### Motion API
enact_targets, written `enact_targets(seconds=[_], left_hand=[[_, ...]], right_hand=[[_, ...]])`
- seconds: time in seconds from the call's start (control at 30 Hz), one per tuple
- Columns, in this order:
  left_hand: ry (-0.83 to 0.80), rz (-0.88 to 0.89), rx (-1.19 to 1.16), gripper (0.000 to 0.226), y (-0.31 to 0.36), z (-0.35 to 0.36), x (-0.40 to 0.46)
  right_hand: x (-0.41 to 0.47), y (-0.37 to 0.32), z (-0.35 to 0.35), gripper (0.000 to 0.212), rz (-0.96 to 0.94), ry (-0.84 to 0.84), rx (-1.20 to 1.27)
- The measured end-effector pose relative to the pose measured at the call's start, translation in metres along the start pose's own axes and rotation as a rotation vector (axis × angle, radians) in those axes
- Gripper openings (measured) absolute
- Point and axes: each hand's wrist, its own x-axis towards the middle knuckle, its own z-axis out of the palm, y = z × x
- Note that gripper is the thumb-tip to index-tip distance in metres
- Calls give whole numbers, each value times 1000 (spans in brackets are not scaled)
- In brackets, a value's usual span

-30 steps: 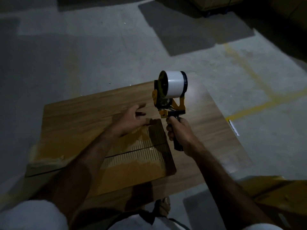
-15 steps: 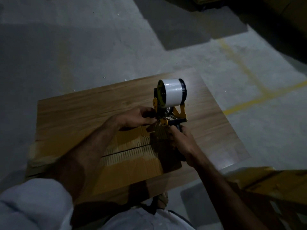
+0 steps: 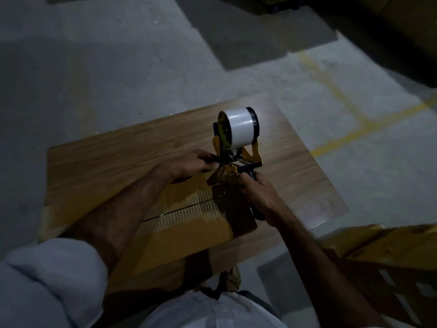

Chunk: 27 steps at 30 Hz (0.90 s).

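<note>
Two hands share the tape dispenser toward the desk's right edge: right fingers clamp its handle so left fingers can pinch tape free.

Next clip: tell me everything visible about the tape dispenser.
The tape dispenser is a handheld gun with a yellow, metal-looking frame, a black handle and a full white roll mounted on top. It stands upright over the wood-grain carton; whether it touches the carton is unclear. The right hand grips the handle from below, and the left hand pinches at its mouth, under the roll. Dim light hides finer detail.
</note>
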Motion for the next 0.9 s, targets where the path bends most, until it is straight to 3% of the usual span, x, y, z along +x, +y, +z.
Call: enact_targets(seconds=[0.2,0.37,0.53,0.63,0.77,0.9], left_hand=[[27,44,-71,33,-3,2,1],[-27,51,-25,20,-5,-1,7],[-127,54,-2,26,-5,-8,4],[3,127,44,32,-3,-2,4],[143,209,237,28,-3,15,3],[348,287,448,36,-13,20,6]], right_hand=[[-22,6,-2,22,-25,21,-9],[-64,32,-4,24,20,76,72],[-76,56,6,29,22,177,-39],[-73,61,9,25,-5,202,-79],[-76,59,12,43,-45,251,-79],[-73,57,13,36,-91,255,-146]])
